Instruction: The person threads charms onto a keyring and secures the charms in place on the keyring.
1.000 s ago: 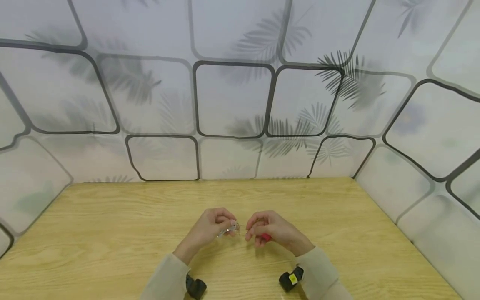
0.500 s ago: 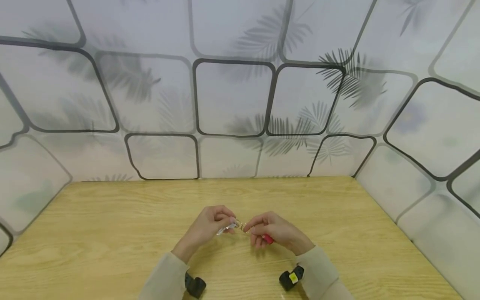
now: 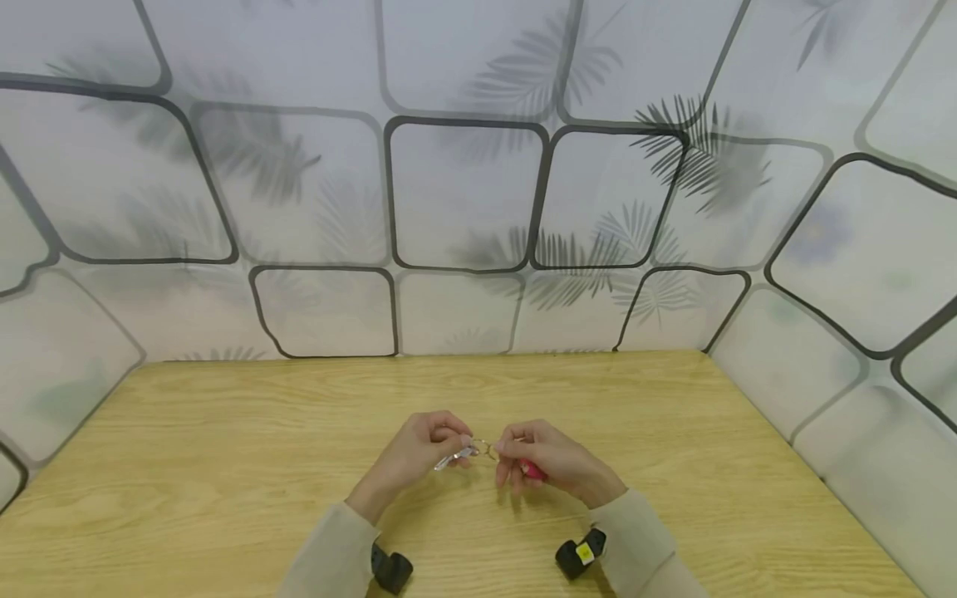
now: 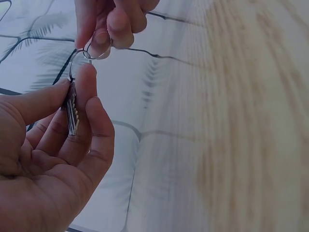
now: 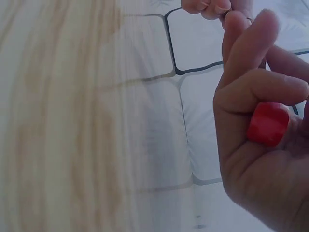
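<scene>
leaf-print walls (image 3: pixel 467 199) box in a wood-grain table (image 3: pixel 262 465). low centre of the head view, left hand (image 3: pixel 414 453) pinches a key (image 4: pixel 72 113), right hand (image 3: pixel 552 458) pinches the linked rings (image 4: pixel 89 56), i'd guess to keep them steady. red thing (image 5: pixel 268 124) sits in the right palm, probably just parked out of the way.

Rings (image 4: pixel 71 62) block mid; rm over tbl (image 3: pixel 224 465) L/R.
</scene>
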The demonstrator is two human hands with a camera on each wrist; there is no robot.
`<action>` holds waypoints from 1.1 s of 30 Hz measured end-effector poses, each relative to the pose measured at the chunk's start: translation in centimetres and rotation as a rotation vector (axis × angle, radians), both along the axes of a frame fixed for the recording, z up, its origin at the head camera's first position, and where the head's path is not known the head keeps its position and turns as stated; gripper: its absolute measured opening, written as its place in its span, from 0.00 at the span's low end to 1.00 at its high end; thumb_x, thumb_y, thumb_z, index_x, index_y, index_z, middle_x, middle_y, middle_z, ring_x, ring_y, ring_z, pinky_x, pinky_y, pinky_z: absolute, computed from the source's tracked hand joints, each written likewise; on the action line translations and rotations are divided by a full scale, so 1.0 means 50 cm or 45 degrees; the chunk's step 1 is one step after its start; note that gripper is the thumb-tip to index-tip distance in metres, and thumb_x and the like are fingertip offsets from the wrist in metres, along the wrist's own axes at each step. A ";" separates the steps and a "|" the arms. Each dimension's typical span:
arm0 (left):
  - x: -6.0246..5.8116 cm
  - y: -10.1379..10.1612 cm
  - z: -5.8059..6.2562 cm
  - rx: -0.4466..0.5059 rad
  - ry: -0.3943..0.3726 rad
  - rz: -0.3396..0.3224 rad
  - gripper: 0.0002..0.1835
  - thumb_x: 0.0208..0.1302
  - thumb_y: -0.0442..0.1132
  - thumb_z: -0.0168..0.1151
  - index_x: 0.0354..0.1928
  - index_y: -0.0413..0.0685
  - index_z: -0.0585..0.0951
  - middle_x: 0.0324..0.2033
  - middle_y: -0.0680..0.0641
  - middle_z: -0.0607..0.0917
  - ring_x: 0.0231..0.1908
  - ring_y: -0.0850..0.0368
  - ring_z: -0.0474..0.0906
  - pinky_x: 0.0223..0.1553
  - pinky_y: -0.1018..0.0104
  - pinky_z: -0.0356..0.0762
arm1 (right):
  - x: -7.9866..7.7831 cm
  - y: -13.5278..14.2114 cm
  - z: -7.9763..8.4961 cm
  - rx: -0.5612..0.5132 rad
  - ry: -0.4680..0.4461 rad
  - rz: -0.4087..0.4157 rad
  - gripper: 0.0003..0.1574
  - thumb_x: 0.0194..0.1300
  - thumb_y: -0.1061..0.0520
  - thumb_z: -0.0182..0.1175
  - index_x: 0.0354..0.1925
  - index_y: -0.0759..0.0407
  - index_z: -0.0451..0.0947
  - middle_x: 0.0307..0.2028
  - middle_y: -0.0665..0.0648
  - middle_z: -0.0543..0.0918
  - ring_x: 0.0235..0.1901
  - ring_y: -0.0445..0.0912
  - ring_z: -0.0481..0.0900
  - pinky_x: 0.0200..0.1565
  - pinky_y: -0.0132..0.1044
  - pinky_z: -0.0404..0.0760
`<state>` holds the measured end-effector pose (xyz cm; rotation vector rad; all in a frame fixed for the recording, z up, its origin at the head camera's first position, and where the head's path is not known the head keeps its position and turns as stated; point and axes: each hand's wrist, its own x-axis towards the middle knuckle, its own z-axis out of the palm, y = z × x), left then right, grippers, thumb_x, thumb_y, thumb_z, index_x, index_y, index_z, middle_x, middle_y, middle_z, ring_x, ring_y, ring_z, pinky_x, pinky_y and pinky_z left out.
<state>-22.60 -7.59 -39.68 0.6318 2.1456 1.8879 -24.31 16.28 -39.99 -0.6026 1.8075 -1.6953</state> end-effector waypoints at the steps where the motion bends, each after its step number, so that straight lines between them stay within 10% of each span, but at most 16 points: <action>1: 0.000 0.001 -0.001 -0.001 0.002 -0.003 0.09 0.74 0.28 0.57 0.45 0.23 0.78 0.37 0.32 0.87 0.35 0.43 0.87 0.40 0.58 0.86 | 0.000 -0.001 0.000 0.012 0.002 -0.025 0.16 0.79 0.60 0.50 0.32 0.62 0.76 0.29 0.53 0.86 0.20 0.36 0.79 0.18 0.23 0.67; 16: 0.001 0.005 -0.005 0.001 -0.019 -0.007 0.08 0.73 0.27 0.57 0.45 0.24 0.79 0.37 0.33 0.88 0.36 0.40 0.88 0.40 0.57 0.86 | -0.002 -0.003 -0.004 0.050 0.062 -0.183 0.14 0.74 0.68 0.52 0.49 0.81 0.76 0.26 0.54 0.83 0.19 0.37 0.80 0.21 0.25 0.76; 33: 0.001 0.001 -0.006 -0.028 -0.016 -0.020 0.08 0.73 0.28 0.59 0.45 0.24 0.79 0.34 0.33 0.88 0.36 0.40 0.87 0.39 0.61 0.85 | 0.006 0.003 0.011 0.146 0.100 -0.120 0.09 0.67 0.70 0.60 0.39 0.82 0.77 0.24 0.54 0.81 0.20 0.39 0.78 0.21 0.27 0.76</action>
